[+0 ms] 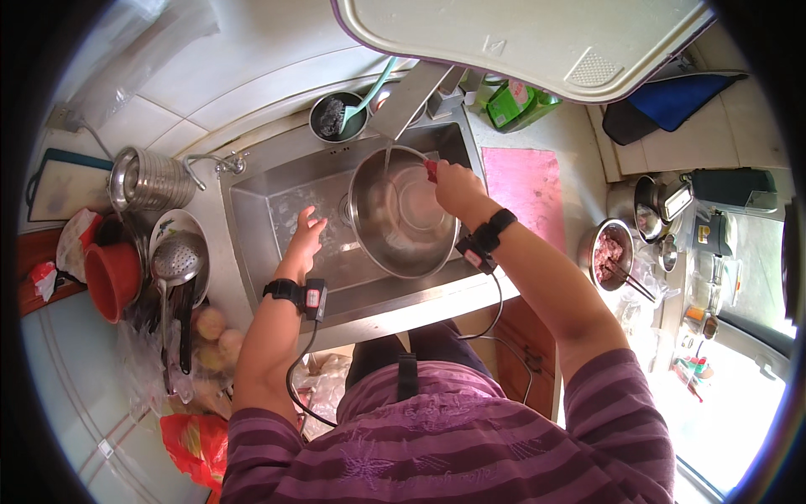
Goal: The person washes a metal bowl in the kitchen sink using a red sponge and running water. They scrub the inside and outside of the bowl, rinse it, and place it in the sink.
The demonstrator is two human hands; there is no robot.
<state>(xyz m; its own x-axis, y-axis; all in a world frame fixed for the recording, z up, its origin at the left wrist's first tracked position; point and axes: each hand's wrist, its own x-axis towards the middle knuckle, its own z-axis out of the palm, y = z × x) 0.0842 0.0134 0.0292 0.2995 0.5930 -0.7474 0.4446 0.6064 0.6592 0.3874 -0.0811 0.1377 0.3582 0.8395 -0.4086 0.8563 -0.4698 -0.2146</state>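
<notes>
A wide, shiny round metal pan (374, 197) is in the right half of the steel sink (285, 197), partly above its front edge. My right hand (461, 190) is closed at the pan's far right rim, on a small red part that looks like a handle; my fingers mostly hide it. A thin bright line runs down inside the pan; I cannot tell whether it is water. My left hand (307, 237) hovers over the left part of the sink, empty, its fingers apart and pointing toward the pan.
A pot with a scourer and green brush (359, 105) stands behind the sink. A grey metal slab (411, 105) juts over the back edge. At left are a red bowl (111, 281) and skimmer (178, 256); at right, a bowl of meat (609, 252). A pale board (520, 38) hangs overhead.
</notes>
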